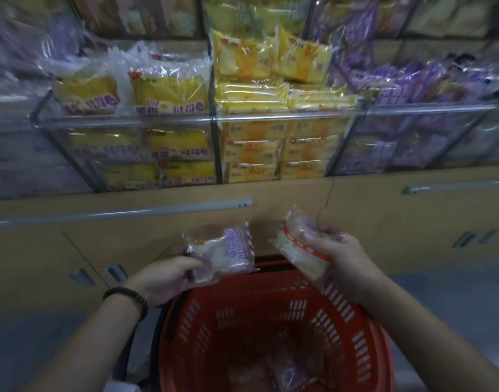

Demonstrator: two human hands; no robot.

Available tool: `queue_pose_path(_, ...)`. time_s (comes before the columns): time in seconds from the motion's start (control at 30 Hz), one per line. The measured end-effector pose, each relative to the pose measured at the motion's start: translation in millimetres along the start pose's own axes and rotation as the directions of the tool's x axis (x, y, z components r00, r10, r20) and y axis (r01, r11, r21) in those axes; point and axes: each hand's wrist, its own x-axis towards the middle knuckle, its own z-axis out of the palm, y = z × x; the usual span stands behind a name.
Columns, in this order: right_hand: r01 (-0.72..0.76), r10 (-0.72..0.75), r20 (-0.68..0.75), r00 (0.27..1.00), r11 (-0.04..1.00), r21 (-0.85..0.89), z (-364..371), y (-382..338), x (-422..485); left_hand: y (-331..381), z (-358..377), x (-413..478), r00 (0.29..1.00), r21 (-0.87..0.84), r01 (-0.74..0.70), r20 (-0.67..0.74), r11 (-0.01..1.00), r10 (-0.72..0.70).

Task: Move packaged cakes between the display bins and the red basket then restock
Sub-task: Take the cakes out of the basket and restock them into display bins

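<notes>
Above the red basket [271,335], the left hand [160,278] and right hand [339,258] each hold a purple-print cake pack [223,250], likely going up to the bins [271,117] next.

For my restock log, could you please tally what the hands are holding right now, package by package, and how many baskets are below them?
Package with purple print, in the left hand: 1
Package with an orange band, in the right hand: 1
Red basket: 1
Total: 3
</notes>
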Motion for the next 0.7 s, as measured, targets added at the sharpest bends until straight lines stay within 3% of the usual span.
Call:
queue_pose_path(0.13, -0.011, 0.011, 0.003, 1.000, 0.997, 0.071, 10.2, 3.3, -4.8, -9.3, 12.8, 7.2, 0.998, -0.056, 0.001, -0.055, 0.998, -0.004)
queue_pose_path(0.27, 0.023, -0.017, -0.084, 0.996, 0.997, 0.070, 27.1, 9.6, -7.3, -9.6, 43.6, 7.2, 1.000, -0.101, -0.021, -0.017, 0.995, 0.019)
queue_pose_path(0.33, 0.128, -0.118, -0.157, 0.980, 0.990, 0.055, 33.3, 10.2, -7.8, -8.4, 61.6, 5.0, 0.998, -0.108, -0.059, 0.008, 0.992, 0.060)
queue_pose_path(0.4, 0.374, -0.396, -0.183, 0.900, 0.916, -0.144, 34.5, 9.4, -10.5, -4.4, 73.2, 3.7, 0.997, -0.167, -0.072, -0.007, 0.983, 0.071)
queue_pose_path(0.47, 0.628, -0.698, 0.043, 0.715, 0.614, -0.479, 30.6, 9.7, -9.6, 2.9, 76.4, 1.8, 0.999, -0.188, -0.052, 0.003, 0.981, 0.053)
queue_pose_path(0.53, 0.760, -0.724, 0.373, 0.580, 0.315, -0.569, 28.3, 14.0, -6.0, 8.0, 76.4, -0.9, 0.997, -0.188, -0.031, 0.058, 0.982, 0.043)
queue_pose_path(0.63, 0.809, -0.463, 0.678, 0.571, 0.177, -0.560, 25.2, 15.1, -6.8, 6.2, 74.0, 0.5, 0.991, -0.170, -0.135, -0.006, 0.976, 0.135)
queue_pose_path(0.7, 0.744, -0.333, 0.669, 0.664, 0.204, -0.637, 25.8, 8.3, -16.2, 4.3, 69.3, 2.5, 0.975, -0.157, -0.218, -0.081, 0.963, 0.207)
